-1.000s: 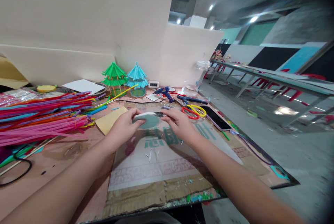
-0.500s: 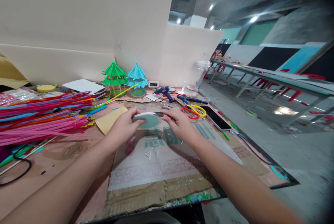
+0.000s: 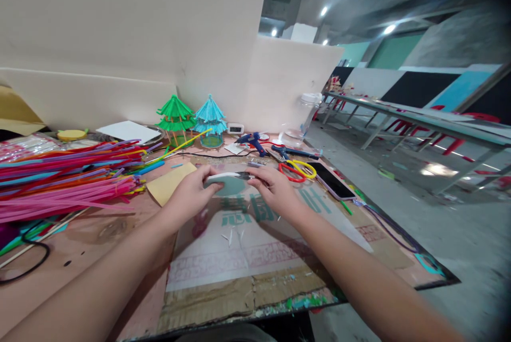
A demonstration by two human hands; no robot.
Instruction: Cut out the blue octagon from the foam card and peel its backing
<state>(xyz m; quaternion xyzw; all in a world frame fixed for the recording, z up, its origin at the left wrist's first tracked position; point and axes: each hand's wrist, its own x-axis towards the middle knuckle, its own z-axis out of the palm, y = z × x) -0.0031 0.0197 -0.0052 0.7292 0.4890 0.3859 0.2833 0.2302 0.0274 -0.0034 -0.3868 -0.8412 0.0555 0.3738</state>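
Observation:
My left hand (image 3: 199,185) pinches the left edge of a pale round disc (image 3: 227,185), its thumb on the near face. The disc is tilted above the printed sheet, its white rim uppermost. At its right edge my right hand (image 3: 273,185) is closed on a small dark blade-like piece (image 3: 242,175). This piece touches or overlaps the disc; I cannot tell which, and its other end is hidden by the fingers. Thin white slivers (image 3: 230,235) lie on the white printed sheet (image 3: 255,262) below.
Bundles of colourful pipe cleaners (image 3: 72,182) lie left. Behind stand a green model pavilion (image 3: 175,118), a blue one (image 3: 210,121) and a glue gun (image 3: 255,142). Scissors (image 3: 297,170), a phone (image 3: 332,181) and a clear jar (image 3: 305,113) are at right. Cardboard (image 3: 207,307) edges the table's front.
Both hands keep nearly the same position and grip. The disc and the dark piece show hardly any movement; the whole view has shifted very slightly.

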